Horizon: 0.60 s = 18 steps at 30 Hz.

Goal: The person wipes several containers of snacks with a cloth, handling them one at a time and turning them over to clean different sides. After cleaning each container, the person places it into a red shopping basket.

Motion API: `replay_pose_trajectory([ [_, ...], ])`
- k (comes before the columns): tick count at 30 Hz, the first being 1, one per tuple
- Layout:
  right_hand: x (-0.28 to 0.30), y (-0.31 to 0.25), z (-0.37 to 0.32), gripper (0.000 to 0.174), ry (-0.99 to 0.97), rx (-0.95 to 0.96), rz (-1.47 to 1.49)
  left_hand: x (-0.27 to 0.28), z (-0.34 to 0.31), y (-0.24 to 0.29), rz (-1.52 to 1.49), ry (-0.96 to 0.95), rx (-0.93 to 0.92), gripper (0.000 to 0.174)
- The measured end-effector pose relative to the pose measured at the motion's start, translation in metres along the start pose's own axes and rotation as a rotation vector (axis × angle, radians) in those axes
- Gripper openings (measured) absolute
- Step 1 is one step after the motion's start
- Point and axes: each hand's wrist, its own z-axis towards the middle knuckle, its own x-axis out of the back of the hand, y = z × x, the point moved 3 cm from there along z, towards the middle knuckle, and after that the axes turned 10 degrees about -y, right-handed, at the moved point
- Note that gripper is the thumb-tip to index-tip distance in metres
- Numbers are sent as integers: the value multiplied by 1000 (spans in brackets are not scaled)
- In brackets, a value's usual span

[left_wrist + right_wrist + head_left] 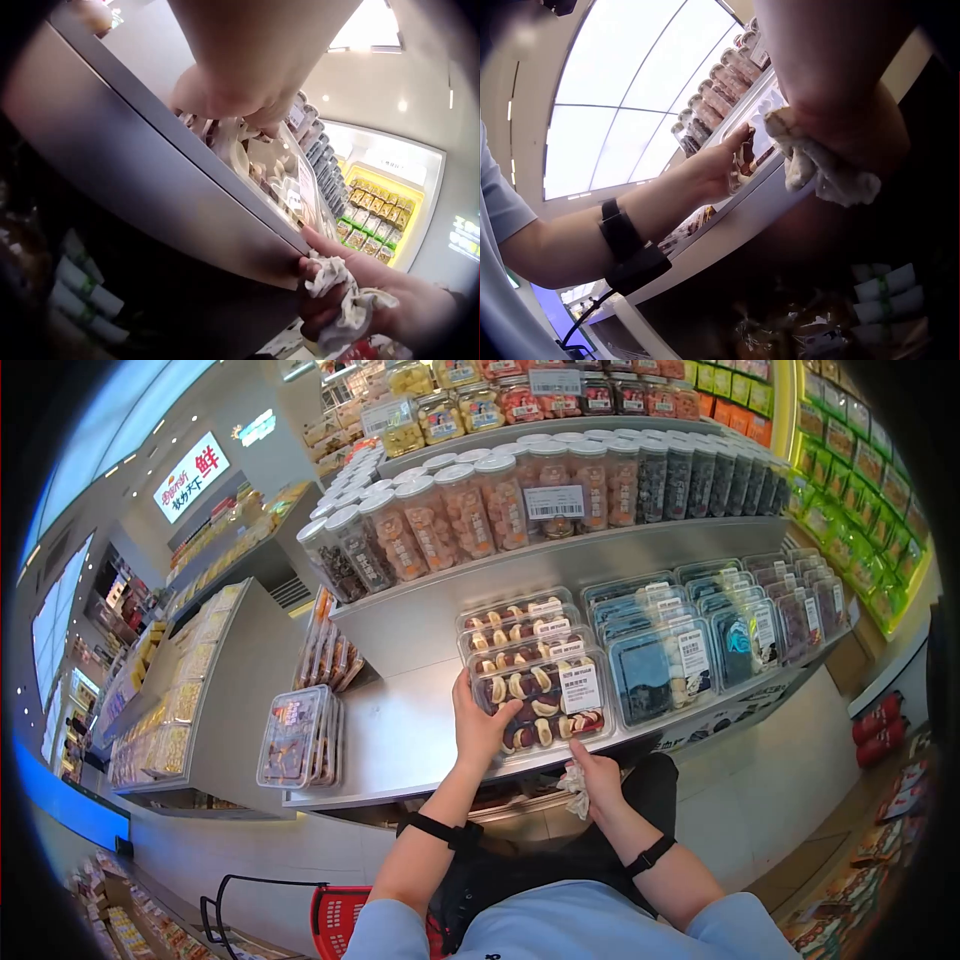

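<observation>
A clear plastic box [545, 705] of dark dates stuffed with pale nuts leans at the front of a row of similar boxes on the metal shelf. My left hand [482, 724] grips its left side, thumb over the lid and fingers round the edge. At the shelf's front edge, my right hand [602, 778] holds a crumpled whitish cloth [574, 790], bunched under the fingers in the left wrist view. The right thumb points up at the box's lower edge. In the right wrist view the left hand [718, 166] reaches the box from the left.
More boxes [655, 670] stand right of the dates. Upright packs [290, 745] sit at the shelf's left end, past bare metal. Jars [500, 500] line the raised tier behind. A red basket [338, 920] is low at left, and packaged goods [86, 292] lie below the shelf.
</observation>
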Motion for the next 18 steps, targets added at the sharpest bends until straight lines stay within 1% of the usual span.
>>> replay_pose_trajectory([
  [1, 2, 0, -2, 46, -16, 5, -31, 0, 0, 1, 16, 6, -27, 101],
  [4, 6, -3, -5, 43, -61, 11, -67, -8, -18, 6, 94, 107, -105, 105],
  [5, 8, -4, -6, 42, -74, 11, -68, -11, -29, 10, 151, 127, -99, 109],
  [8, 15, -4, -9, 40, -79, 21, -105, -16, -38, -4, -42, -26, -50, 101],
  [9, 18, -4, -10, 37, -90, 32, -126, -17, -40, -5, -31, -33, -60, 100],
  [12, 24, -7, -17, 36, -83, 39, -130, -18, -47, -5, -104, -56, -27, 109],
  [13, 24, -10, -20, 35, -91, 31, -116, -18, -50, -3, -94, -68, 0, 109],
  [18, 31, -9, -22, 32, -148, 57, -208, -14, -47, 1, 96, -36, -52, 109],
])
